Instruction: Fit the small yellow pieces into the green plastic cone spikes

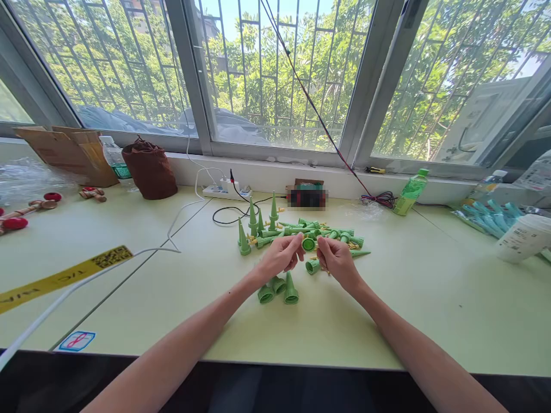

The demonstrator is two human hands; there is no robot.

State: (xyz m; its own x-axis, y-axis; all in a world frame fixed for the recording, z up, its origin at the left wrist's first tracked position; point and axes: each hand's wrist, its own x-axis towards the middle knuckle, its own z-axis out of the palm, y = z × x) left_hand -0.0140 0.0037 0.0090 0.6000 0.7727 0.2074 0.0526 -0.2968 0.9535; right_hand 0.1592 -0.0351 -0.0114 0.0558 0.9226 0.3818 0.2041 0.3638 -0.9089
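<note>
My left hand point(284, 252) and my right hand point(338, 258) are close together over a pile of green plant watering spikes point(293, 230) with small yellow valves. Between my fingertips is a green watering spike point(309, 244), its round open end towards me. The left fingers are pinched at its side. On the other side, my right thumb and fingers are closed together; what they hold is too small to make out. Another spike point(312, 267) lies just below the right hand. Several spikes stand upright behind, one of them point(243, 241) at the left. Nearer me are more spikes point(291, 289).
A power strip point(228, 189) with cables stands by the window wall, near a brown drawstring bag point(150, 169). To the right are a green bottle point(411, 192) and a white cup point(523, 238). Wooden toys with red balls point(16, 223) and a white cable point(172, 232) are left.
</note>
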